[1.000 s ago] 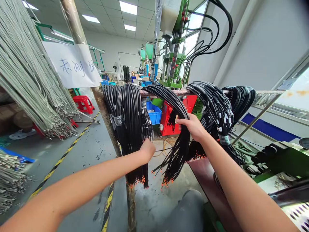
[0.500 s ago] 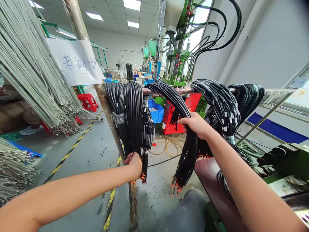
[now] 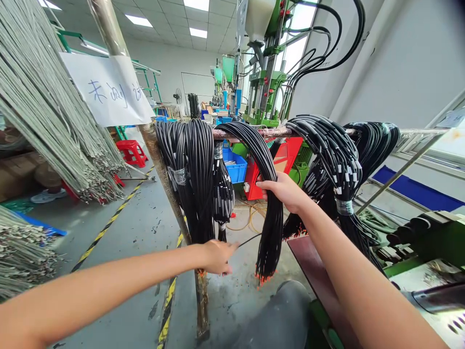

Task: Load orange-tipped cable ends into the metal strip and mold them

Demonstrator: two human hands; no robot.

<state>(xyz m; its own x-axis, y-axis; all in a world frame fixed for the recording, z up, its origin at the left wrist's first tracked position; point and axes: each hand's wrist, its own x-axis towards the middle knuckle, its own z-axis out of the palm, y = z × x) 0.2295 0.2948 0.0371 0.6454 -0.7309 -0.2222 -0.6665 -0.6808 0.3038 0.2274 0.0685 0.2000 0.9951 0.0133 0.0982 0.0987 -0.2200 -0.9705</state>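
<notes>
A bundle of black cables [image 3: 271, 223] with orange tips hangs over a horizontal rail [image 3: 267, 133]. My right hand [image 3: 283, 190] is wrapped round it from the right, thumb across the front. Lower and to the left, my left hand [image 3: 217, 256] points toward that bundle with its fingers apart and nothing in them. It is slightly blurred and passes in front of the ends of a bundle with white-marked cables [image 3: 223, 196]. Left of that, thicker black cable bundles [image 3: 199, 179] hang on the same rail, one bound with clear wrap.
More black cable bundles [image 3: 332, 155] hang on the rail to the right, above a brown tabletop [image 3: 316, 276]. A slanted post [image 3: 163, 184] with a paper sign [image 3: 109, 91] stands at left. Green machines [image 3: 267, 92], a blue bin [image 3: 234, 167] and a red stool [image 3: 131, 152] are beyond.
My left hand has left the thick bundle at left and moved right, its fingers now apart. My right hand has shifted left with its bundle, which hangs straighter.
</notes>
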